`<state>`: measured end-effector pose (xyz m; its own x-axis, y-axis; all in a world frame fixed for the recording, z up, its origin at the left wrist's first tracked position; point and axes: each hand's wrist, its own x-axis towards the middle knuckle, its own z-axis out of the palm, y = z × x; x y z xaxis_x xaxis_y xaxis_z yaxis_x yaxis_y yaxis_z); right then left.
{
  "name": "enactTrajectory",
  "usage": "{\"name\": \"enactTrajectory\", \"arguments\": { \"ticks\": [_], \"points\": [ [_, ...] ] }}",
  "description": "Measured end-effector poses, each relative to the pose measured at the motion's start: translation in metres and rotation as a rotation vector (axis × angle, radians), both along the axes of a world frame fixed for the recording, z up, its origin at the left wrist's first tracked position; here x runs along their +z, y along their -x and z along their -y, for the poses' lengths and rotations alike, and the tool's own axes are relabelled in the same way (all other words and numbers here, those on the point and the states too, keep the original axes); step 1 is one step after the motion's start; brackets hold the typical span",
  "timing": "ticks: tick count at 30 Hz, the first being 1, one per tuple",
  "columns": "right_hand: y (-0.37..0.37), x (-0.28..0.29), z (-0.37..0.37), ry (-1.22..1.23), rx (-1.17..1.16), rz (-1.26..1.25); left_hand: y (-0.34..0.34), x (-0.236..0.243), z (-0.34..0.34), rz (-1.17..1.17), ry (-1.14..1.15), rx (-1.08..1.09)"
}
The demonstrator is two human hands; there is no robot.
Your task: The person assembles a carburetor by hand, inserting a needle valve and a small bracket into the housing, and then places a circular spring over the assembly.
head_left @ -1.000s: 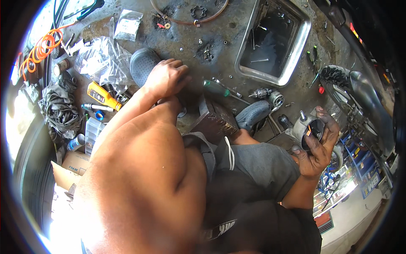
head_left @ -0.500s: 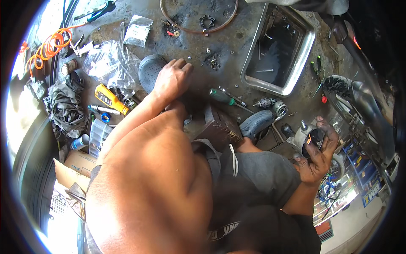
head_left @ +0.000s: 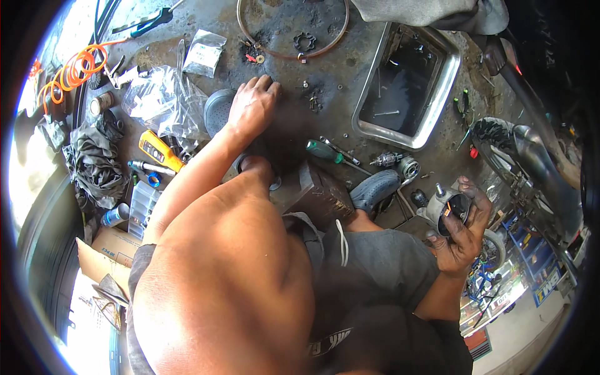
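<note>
My left hand (head_left: 252, 107) is over the floor beside the grey clog (head_left: 219, 111) on my left foot. Its fingers curl down and hide whatever they may hold. At the right, my right hand (head_left: 461, 240) grips a round, hollow metal motor housing (head_left: 440, 209). A bolt-like stud sticks up from the housing's side, and a bit of orange shows at its dark opening. My thumb and fingers reach around its rim. Between my feet and the tray lie a green-handled screwdriver (head_left: 324, 151) and a small metal motor part (head_left: 406, 167).
A metal tray (head_left: 431, 134) with dark liquid and a bolt stands ahead. Nearby are a brown hoop (head_left: 294, 57), a clear plastic bag (head_left: 164, 100), a yellow tester (head_left: 156, 148), dark rags (head_left: 97, 162) and an orange coiled hose (head_left: 78, 72). A motorcycle wheel (head_left: 500, 144) stands at the right.
My left hand has shifted slightly outward over the floor. My right hand keeps its grip on the motor housing. The whole view has tilted a little, so the floor items appear lower.
</note>
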<state>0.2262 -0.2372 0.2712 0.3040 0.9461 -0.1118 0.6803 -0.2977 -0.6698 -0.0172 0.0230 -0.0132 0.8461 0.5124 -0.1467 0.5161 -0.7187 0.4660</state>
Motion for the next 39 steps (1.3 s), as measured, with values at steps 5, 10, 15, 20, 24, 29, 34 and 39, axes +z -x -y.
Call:
{"name": "enactTrajectory", "arguments": {
  "ticks": [5, 10, 15, 20, 24, 29, 34, 39],
  "points": [
    [0.002, -0.003, 0.001, -0.015, -0.012, -0.014, -0.008, 0.004, -0.003, -0.060, -0.012, -0.030],
    [0.002, -0.001, -0.001, -0.009, -0.005, -0.014, -0.013, 0.000, -0.007, -0.024, -0.013, -0.077],
    [0.003, -0.001, -0.001, -0.004, -0.009, -0.027, -0.026, 0.011, -0.011, -0.062, 0.054, -0.088],
    [0.003, 0.001, -0.001, -0.011, -0.016, -0.016, -0.021, -0.005, -0.005, 0.059, 0.055, -0.070],
    [0.002, 0.000, 0.002, -0.001, -0.042, -0.006, -0.013, 0.012, -0.013, 0.127, 0.092, 0.056],
    [0.001, 0.000, 0.001, -0.025, -0.019, -0.022, 0.003, 0.025, -0.019, 0.379, -0.016, 0.192],
    [0.001, 0.001, 0.001, -0.021, -0.019, -0.025, 0.024, 0.037, 0.008, 0.328, 0.114, -0.015],
    [0.000, 0.002, 0.002, -0.015, -0.018, -0.024, 0.026, 0.026, 0.010, 0.292, 0.191, 0.017]
  ]
}}
